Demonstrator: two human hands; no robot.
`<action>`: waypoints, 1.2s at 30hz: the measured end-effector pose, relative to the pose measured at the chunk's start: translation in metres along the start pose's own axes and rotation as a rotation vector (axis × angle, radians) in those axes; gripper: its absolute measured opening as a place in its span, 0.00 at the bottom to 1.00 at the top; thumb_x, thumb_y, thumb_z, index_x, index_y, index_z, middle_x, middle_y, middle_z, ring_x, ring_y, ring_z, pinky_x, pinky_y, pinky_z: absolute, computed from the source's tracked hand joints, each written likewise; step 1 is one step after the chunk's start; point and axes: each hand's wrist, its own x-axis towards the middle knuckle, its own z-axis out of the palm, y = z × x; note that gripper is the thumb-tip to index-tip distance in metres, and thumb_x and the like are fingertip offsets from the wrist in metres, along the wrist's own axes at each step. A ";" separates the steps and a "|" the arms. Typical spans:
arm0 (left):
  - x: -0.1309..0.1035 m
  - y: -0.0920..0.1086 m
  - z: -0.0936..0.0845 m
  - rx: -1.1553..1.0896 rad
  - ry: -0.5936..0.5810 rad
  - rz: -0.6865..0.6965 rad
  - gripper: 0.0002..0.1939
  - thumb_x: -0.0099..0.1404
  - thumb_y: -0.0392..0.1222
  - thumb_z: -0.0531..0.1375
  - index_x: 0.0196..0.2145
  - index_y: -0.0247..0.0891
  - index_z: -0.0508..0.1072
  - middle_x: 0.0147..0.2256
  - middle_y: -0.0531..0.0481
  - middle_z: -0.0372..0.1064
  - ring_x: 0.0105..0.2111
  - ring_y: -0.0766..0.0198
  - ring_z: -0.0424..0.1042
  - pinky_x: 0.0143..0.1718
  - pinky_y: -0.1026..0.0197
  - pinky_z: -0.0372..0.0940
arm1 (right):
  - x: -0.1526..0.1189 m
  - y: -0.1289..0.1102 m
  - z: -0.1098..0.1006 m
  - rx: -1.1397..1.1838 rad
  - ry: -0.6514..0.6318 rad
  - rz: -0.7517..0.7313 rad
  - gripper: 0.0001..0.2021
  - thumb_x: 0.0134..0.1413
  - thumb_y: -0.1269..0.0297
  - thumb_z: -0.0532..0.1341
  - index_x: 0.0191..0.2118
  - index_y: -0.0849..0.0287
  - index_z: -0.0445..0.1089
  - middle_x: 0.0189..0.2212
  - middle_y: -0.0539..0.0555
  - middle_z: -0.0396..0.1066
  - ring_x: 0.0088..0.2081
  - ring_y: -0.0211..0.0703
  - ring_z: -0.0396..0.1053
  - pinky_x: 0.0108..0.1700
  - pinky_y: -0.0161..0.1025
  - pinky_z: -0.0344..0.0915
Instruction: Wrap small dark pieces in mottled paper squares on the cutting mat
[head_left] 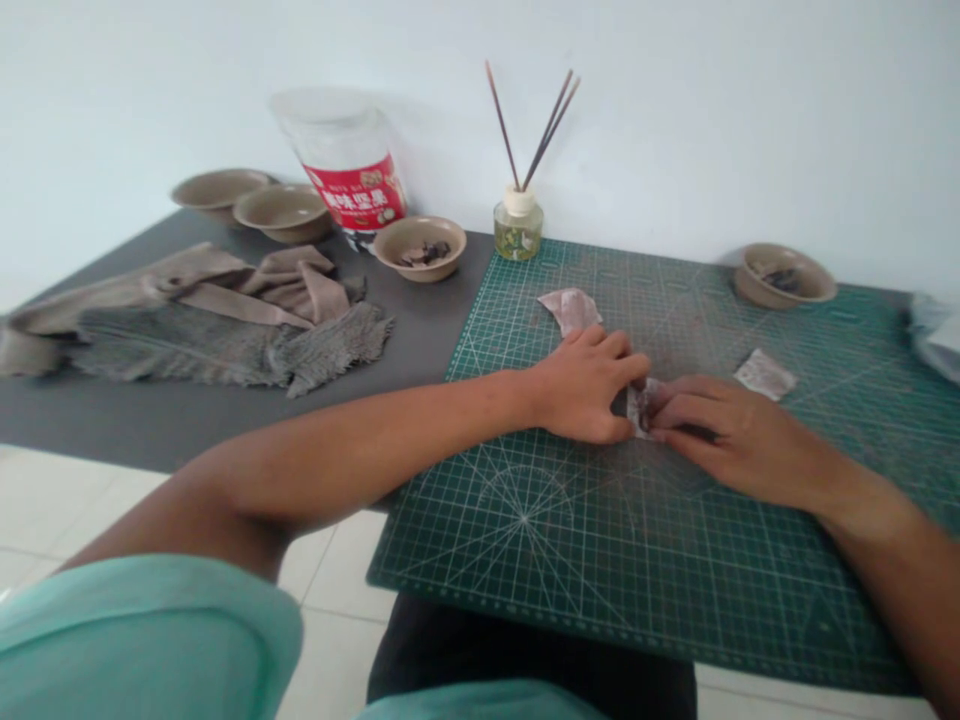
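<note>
Both hands meet over the green cutting mat (480, 530), with a small piece of whitish cloth or paper (640, 408) between them. My left hand (589, 385) lies palm down, its thumb and fingers closed on the left side of that piece. From the other side, my right hand (720, 430) pinches the same piece with bent fingers. Much of the piece is covered by the fingers, so its exact kind is unclear. A similar pale piece (574, 310) lies just beyond my left hand, and another pale piece (766, 374) lies behind my right hand.
A bowl with dark bits (420, 270) and a red-labelled clear jar (356, 185) stand back left, near two more bowls. A reed diffuser (517, 228) stands at the wall. Another bowl (787, 285) sits back right. Grey and brown cloths (180, 340) lie on the left.
</note>
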 end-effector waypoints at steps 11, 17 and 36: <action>0.002 -0.002 -0.005 -0.060 -0.049 -0.019 0.27 0.59 0.58 0.63 0.51 0.39 0.69 0.53 0.39 0.65 0.50 0.43 0.62 0.50 0.43 0.60 | 0.005 -0.004 0.005 0.043 -0.023 0.031 0.07 0.66 0.68 0.58 0.40 0.53 0.74 0.40 0.55 0.76 0.43 0.50 0.73 0.46 0.49 0.69; 0.001 -0.003 -0.005 -0.056 -0.052 -0.017 0.27 0.60 0.57 0.63 0.51 0.40 0.69 0.53 0.40 0.65 0.52 0.43 0.62 0.52 0.43 0.59 | 0.001 0.004 -0.006 -0.025 0.031 0.139 0.06 0.64 0.67 0.59 0.36 0.54 0.74 0.37 0.55 0.76 0.41 0.52 0.73 0.43 0.49 0.69; 0.001 -0.004 -0.004 -0.030 -0.052 0.011 0.27 0.61 0.59 0.61 0.52 0.40 0.70 0.54 0.39 0.65 0.50 0.43 0.63 0.51 0.43 0.61 | -0.002 0.002 -0.005 0.034 -0.054 0.054 0.08 0.66 0.67 0.58 0.39 0.52 0.75 0.40 0.54 0.75 0.42 0.50 0.74 0.45 0.48 0.69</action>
